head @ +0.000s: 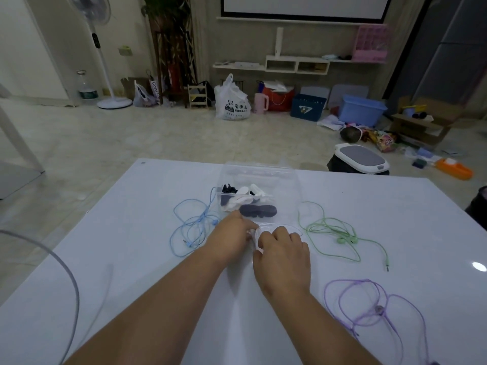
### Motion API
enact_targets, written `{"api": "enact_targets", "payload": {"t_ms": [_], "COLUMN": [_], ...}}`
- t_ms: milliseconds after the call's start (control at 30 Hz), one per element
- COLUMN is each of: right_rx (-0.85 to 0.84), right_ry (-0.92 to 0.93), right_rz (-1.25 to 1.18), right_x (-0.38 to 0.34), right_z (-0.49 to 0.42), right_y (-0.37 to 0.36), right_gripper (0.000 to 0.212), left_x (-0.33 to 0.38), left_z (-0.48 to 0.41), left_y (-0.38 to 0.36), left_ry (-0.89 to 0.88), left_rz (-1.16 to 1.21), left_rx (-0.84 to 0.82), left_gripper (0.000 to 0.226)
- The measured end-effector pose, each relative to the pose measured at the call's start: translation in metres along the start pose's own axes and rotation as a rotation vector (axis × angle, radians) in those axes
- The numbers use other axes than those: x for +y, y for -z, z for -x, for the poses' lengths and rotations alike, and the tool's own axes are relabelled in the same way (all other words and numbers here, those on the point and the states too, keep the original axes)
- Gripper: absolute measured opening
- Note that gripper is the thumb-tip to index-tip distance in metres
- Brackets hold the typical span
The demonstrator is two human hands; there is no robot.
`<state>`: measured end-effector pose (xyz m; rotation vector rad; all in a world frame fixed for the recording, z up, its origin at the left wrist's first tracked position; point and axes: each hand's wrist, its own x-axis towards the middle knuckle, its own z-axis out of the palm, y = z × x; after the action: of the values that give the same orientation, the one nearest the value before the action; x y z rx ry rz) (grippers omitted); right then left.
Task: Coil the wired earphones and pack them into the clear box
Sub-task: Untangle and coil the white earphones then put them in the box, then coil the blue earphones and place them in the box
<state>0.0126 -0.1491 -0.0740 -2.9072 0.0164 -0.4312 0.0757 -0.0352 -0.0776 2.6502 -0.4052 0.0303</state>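
Note:
White wired earphones (266, 227) lie bunched on the white table (131, 259), just in front of the clear box (259, 177). My left hand (232, 234) pinches the white cable from the left. My right hand (283, 250) grips the same cable from the right, its fingers curled over the loops. The clear box stands open and holds several black and white items. Blue earphones (195, 227) lie loose to the left, green earphones (340, 234) to the right, and purple earphones (369, 309) at the near right.
A grey cable (67, 272) curves over the table's near left corner. Beyond the far table edge is a tiled floor with a white and grey bin (359, 158), bags, blue crates and a standing fan (102, 48).

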Motion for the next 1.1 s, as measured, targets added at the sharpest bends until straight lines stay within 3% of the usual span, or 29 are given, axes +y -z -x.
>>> {"api": "enact_targets", "payload": {"t_ms": [133, 267, 567, 833, 900, 1000, 1100], "right_rx": [-0.023, -0.067, -0.129, -0.213, -0.24, -0.354, -0.487], "right_ry": [0.003, -0.015, -0.025, 0.036, 0.077, 0.177, 0.262], "right_rz": [-0.112, -0.181, -0.365, -0.51, -0.517, -0.483, -0.327], "right_x": [0.002, 0.003, -0.005, -0.027, -0.037, -0.048, -0.061], "right_z": [-0.003, -0.009, -0.014, -0.026, -0.027, -0.028, -0.029], "right_y": [0.007, 0.016, 0.019, 0.016, 0.01, 0.001, -0.01], "right_gripper": [0.024, 0.022, 0.019, 0.032, 0.034, 0.041, 0.049], "left_x": [0.0, -0.003, 0.001, -0.04, -0.055, -0.077, -0.095], "left_z": [-0.004, -0.006, 0.01, 0.031, 0.034, 0.036, 0.039], "left_y": [0.002, 0.008, 0.042, 0.059, 0.059, 0.051, 0.044], "left_ry": [0.033, 0.129, 0.164, 0.274, 0.334, 0.412, 0.446], "left_rz": [0.046, 0.051, 0.089, 0.079, 0.049, 0.011, -0.089], "left_rx": [0.001, 0.069, 0.304, 0.444, 0.418, 0.228, 0.059], "left_gripper": [0.019, 0.032, 0.026, 0.021, 0.03, 0.057, 0.055]}}
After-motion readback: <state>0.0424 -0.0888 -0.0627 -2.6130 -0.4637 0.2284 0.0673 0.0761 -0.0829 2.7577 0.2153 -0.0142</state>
